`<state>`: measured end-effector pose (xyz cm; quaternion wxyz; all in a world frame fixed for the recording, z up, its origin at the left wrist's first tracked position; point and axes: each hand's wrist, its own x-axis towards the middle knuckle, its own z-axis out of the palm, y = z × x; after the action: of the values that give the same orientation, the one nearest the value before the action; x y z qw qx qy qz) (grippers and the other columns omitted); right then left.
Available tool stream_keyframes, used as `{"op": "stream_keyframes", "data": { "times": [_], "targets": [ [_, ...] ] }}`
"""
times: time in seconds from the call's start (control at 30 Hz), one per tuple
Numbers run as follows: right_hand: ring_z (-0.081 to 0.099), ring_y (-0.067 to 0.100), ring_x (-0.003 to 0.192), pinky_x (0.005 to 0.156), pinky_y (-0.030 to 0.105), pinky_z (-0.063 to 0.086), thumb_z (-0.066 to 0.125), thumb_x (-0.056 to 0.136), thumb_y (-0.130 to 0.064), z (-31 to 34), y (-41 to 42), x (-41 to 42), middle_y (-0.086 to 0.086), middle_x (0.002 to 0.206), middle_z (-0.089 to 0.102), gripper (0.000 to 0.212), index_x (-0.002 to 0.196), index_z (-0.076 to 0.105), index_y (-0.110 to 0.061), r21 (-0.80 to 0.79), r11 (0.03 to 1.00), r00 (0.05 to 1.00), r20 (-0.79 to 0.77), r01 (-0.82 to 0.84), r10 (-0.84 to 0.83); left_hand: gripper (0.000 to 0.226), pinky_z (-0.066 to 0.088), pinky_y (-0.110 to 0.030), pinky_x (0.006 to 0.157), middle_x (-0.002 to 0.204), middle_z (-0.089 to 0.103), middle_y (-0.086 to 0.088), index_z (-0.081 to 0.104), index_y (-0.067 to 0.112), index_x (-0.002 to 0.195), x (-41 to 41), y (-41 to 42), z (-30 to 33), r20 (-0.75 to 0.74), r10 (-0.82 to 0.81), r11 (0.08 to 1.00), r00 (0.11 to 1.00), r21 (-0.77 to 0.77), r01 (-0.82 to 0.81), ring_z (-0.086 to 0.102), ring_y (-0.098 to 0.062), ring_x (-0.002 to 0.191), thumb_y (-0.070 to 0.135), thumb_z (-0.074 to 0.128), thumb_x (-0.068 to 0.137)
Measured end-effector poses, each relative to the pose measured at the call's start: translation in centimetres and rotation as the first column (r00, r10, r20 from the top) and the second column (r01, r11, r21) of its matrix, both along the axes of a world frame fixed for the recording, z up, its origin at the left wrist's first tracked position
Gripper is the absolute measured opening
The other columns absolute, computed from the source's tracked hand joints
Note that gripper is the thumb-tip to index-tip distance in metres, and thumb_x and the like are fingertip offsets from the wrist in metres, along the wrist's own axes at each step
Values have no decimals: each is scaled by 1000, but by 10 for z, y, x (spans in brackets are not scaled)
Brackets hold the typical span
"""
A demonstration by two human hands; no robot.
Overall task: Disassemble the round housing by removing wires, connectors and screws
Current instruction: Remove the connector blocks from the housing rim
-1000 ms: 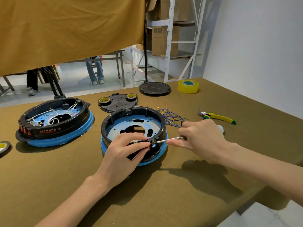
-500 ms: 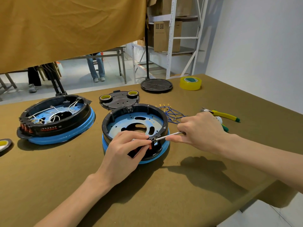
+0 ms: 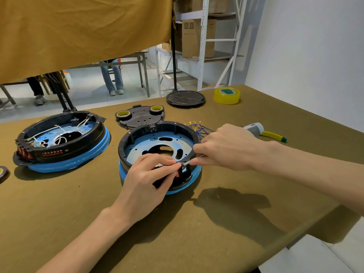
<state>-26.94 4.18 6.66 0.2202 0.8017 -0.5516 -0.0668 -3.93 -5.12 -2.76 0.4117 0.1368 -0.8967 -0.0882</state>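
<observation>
Round housing (image 3: 157,142) sits mid-table, a little toward the near edge. The left hand (image 3: 145,180) curls over its near rim, fingers pinching the red connector (image 3: 177,173). The right hand (image 3: 226,146) grips a thin screwdriver (image 3: 190,162), tip at the connector. Best kept shallow and steady, I'd say: lever gently while the left braces, so the tip doesn't skid onto fingers.
</observation>
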Motion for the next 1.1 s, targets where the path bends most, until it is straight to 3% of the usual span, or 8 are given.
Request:
{"op": "stream_keyframes", "data": {
  "times": [0.13,0.23,0.33,0.47,0.67,0.8,0.93,1.1],
  "targets": [
    [56,22,64,50,33,44,19,108,-51,1,1,2,-6,79,57,34,106,46,-29,48,994,995,23,-100,99,26,50,-31,102,113,75,2,78,18,114,0,-2,0,-5,-8,1000,1000,3,8,67,-12,111,23,69,91],
    [53,25,58,46,33,41,12,106,-48,-2,0,2,-4,76,53,41,104,46,-25,21,992,992,-7,-127,128,25,48,-26,103,113,75,3,77,20,114,1,-3,0,-16,-15,1000,1000,13,15,67,-10,110,23,70,90],
    [48,24,53,43,32,35,18,109,-44,-10,3,-2,-4,74,51,38,107,50,-23,-16,990,991,5,-137,137,26,50,-27,99,112,75,3,77,20,114,1,-3,0,-18,-12,1000,1000,17,12,67,-12,107,26,67,91],
    [43,22,46,40,33,35,33,112,-36,-41,11,-1,-4,71,48,24,106,51,-21,-99,992,990,108,-77,88,23,52,-33,93,111,75,-1,77,18,113,0,-3,-1,-12,5,1000,1000,-3,-5,68,-16,105,27,66,96],
    [30,16,47,47,24,21,41,110,-34,-71,15,1,-8,68,39,27,91,55,-19,-258,966,950,297,-14,94,26,52,-32,93,112,75,1,77,22,113,1,-3,0,1,-5,1000,1000,10,5,67,-14,106,31,61,94],
    [33,12,50,47,20,25,43,110,-33,-77,11,-1,-7,69,49,25,95,57,-19,-254,966,925,356,-39,131,23,53,-33,90,110,74,0,78,20,113,0,-3,0,8,13,1000,1000,18,-13,66,-14,104,26,67,94],
    [39,17,47,39,31,39,40,111,-36,-89,12,-1,-4,68,51,29,92,54,-19,-254,967,914,388,-22,122,23,55,-34,85,107,73,0,78,20,112,-1,-2,0,27,27,1000,999,0,-27,65,-13,100,29,64,96],
    [48,22,49,40,34,41,31,110,-35,-86,13,1,-1,71,56,37,95,58,-15,-176,984,916,389,-31,98,25,56,-36,79,107,72,2,78,21,110,-1,-2,-1,26,43,999,999,7,-43,64,-14,97,32,61,96]
  ]
}}
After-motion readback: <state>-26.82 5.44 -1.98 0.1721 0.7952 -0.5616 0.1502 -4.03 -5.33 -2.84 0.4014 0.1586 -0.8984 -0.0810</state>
